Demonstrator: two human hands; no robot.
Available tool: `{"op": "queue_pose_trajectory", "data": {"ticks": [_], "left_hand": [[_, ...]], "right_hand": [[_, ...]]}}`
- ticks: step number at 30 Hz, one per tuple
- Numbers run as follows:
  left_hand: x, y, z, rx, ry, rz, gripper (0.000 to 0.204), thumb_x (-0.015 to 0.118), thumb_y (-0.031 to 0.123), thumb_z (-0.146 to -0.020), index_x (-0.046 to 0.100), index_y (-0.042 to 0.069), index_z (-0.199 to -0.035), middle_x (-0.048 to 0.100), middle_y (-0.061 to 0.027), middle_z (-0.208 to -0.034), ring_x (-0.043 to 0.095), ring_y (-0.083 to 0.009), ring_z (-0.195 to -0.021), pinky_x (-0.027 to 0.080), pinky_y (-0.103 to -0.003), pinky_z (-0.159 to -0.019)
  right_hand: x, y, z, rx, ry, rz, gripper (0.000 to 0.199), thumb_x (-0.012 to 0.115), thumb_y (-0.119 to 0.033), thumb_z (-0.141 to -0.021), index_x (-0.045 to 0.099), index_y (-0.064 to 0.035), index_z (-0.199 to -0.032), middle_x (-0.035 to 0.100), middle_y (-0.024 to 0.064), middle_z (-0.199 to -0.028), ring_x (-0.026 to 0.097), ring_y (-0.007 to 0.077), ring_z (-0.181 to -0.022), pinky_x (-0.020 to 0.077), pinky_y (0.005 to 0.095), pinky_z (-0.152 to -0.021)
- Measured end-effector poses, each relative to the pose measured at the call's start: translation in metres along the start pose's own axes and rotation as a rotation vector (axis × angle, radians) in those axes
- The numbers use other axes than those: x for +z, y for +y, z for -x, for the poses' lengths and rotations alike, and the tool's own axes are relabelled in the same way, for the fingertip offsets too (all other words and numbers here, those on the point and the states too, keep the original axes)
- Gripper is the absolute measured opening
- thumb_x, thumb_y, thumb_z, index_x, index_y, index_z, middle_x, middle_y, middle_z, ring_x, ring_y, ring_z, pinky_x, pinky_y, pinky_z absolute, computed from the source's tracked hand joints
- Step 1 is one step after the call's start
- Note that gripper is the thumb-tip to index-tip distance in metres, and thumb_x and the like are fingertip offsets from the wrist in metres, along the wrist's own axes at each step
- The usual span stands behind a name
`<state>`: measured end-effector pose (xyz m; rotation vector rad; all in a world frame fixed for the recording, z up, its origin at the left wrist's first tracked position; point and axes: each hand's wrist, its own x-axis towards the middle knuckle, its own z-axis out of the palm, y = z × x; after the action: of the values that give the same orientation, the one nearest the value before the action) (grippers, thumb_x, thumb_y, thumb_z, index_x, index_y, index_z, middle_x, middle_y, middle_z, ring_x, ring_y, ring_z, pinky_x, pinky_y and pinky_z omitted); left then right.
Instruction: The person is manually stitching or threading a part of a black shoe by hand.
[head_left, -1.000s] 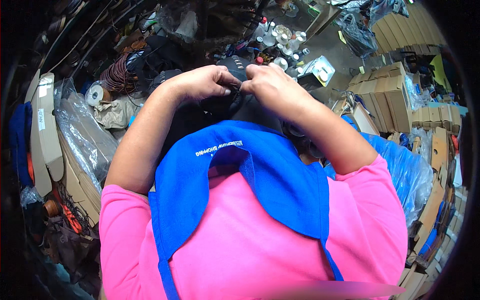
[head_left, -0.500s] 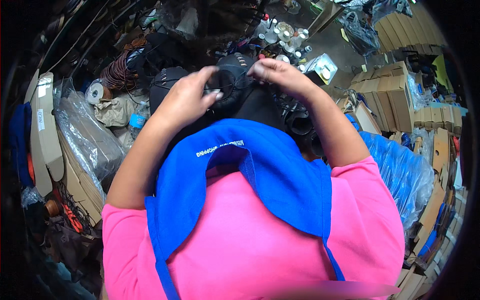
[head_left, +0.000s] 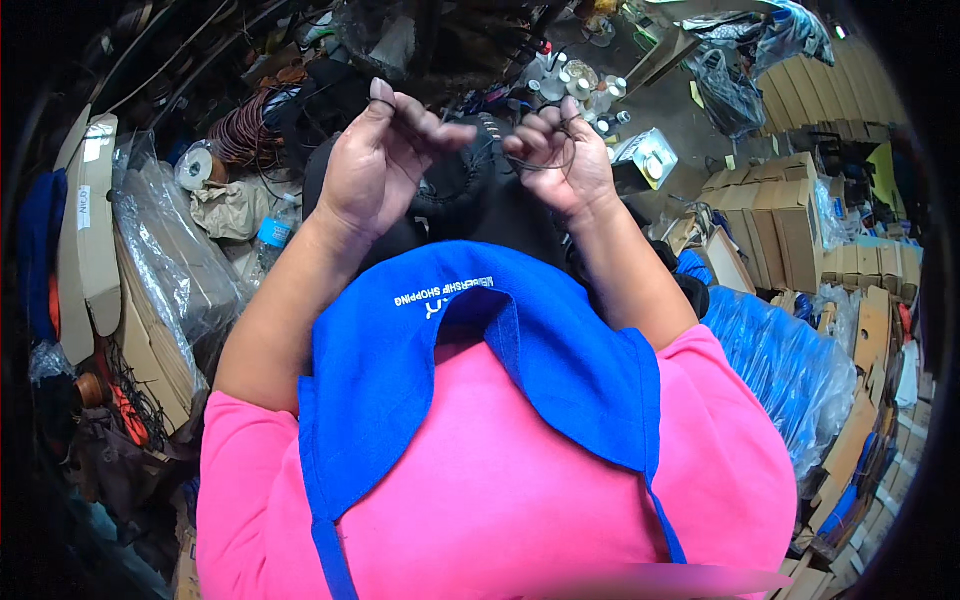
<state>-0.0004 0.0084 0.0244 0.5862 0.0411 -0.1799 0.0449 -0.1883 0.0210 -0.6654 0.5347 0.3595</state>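
My left hand (head_left: 378, 165) and my right hand (head_left: 560, 160) are raised in front of me, a hand's width apart. A thin dark thread or cord (head_left: 545, 150) runs between the pinched fingertips of both hands; it is fine and hard to follow. Below the hands lies a black stitched leather-like piece (head_left: 460, 195), partly hidden by my blue apron (head_left: 480, 350) and pink shirt. My left thumb and forefinger pinch one end; my right fingers curl round the other.
Plastic-wrapped flat cardboard (head_left: 160, 270) stands at the left, with a tape roll (head_left: 194, 168) and a coil of brown cord (head_left: 240, 135). Stacked cardboard boxes (head_left: 780, 215) and blue plastic-wrapped bundles (head_left: 780, 360) fill the right. Small bottles (head_left: 575, 85) sit beyond the hands.
My hands were together on the black piece; they have drawn apart and lifted, left hand going left, with the thin thread now stretched between them.
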Motion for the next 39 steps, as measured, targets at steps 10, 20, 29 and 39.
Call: {"op": "queue_pose_trajectory", "data": {"ticks": [10,20,29,39], "left_hand": [[-0.05,0.045,-0.009,-0.137,0.165,-0.61,0.033,0.044,0.032,-0.096,0.057,0.003,-0.088,0.059,-0.0063,-0.08,0.059,-0.0196,-0.076,0.047,-0.033,-0.075],[-0.053,0.081,0.032,0.249,-0.121,-1.785,0.038,0.07,0.007,-0.069,0.064,0.007,-0.106,0.058,-0.0107,-0.107,0.055,-0.0246,-0.105,0.044,-0.036,-0.09],[-0.023,0.007,0.012,0.099,-0.575,-2.092,0.032,0.074,0.024,-0.066,0.063,0.008,-0.091,0.059,-0.0099,-0.097,0.062,-0.0292,-0.088,0.05,-0.041,-0.076],[-0.016,-0.014,0.008,0.208,-0.546,-2.059,0.033,0.074,0.027,-0.068,0.06,0.007,-0.091,0.056,-0.0117,-0.099,0.059,-0.03,-0.09,0.048,-0.041,-0.075]], "right_hand": [[-0.063,-0.039,0.013,0.109,-0.259,0.518,0.037,0.046,-0.035,-0.095,0.055,-0.0072,-0.072,0.061,0.0092,-0.075,0.061,0.0225,-0.074,0.0471,0.0404,-0.081],[-0.002,-0.068,-0.003,-0.291,-0.483,1.489,0.049,0.066,-0.033,-0.082,0.055,-0.0069,-0.122,0.06,0.005,-0.096,0.054,0.0113,-0.086,0.043,0.0257,-0.079],[0.033,-0.016,-0.006,-0.055,-0.554,1.923,0.038,0.071,-0.037,-0.078,0.055,-0.0055,-0.064,0.045,-0.0047,-0.056,0.04,0.0057,-0.055,0.0317,0.0259,-0.05],[-0.027,-0.021,-0.012,-0.07,-0.342,1.526,0.034,0.062,-0.036,-0.086,0.059,-0.0065,-0.071,0.044,-0.0082,-0.06,0.038,0.0029,-0.059,0.0311,0.0229,-0.053]]}}
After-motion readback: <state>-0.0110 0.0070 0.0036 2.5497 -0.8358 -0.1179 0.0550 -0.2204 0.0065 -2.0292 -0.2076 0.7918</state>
